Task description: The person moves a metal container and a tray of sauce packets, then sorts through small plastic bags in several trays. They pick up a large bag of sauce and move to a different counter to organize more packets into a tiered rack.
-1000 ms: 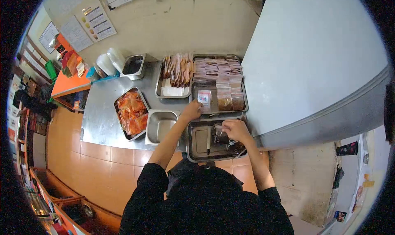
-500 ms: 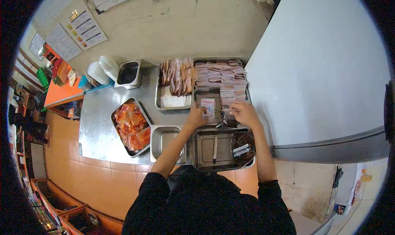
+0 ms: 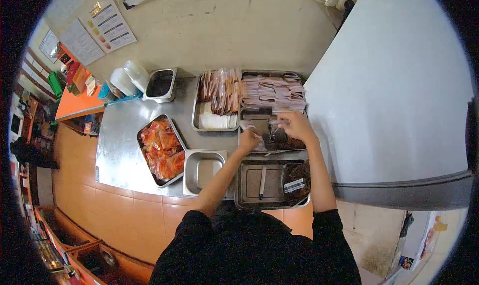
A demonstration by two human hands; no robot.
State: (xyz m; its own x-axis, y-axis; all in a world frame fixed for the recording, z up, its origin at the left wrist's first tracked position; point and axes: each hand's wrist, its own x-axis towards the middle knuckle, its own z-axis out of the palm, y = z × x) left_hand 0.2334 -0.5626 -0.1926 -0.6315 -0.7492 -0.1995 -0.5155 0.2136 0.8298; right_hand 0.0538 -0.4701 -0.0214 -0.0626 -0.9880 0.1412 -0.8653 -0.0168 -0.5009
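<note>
My left hand (image 3: 248, 141) is closed on a small clear plastic packet (image 3: 260, 145) with a patch of red and white, over the front of the right-hand metal tray. Beside it, my right hand (image 3: 296, 125) has its fingers pinched together above the same tray; what they hold is too small to make out. Dark contents and shiny clear plastic (image 3: 277, 134) lie below the right fingers. Behind both hands, rows of flat plastic sachets (image 3: 272, 91) stand packed in this tray (image 3: 306, 98).
Left of it, another tray (image 3: 195, 120) holds upright sachets (image 3: 219, 90). Nearer me are a tray (image 3: 239, 185) with a marker (image 3: 262, 183) and a labelled dark bag (image 3: 298, 178), a steel pan (image 3: 191, 185), and a tray of orange-red packets (image 3: 160, 148). A white panel (image 3: 389, 85) borders the right.
My left hand has moved slightly right and closed on the packet, which is now lifted and tilted. My right hand has moved slightly away from me, its fingers drawn together.
</note>
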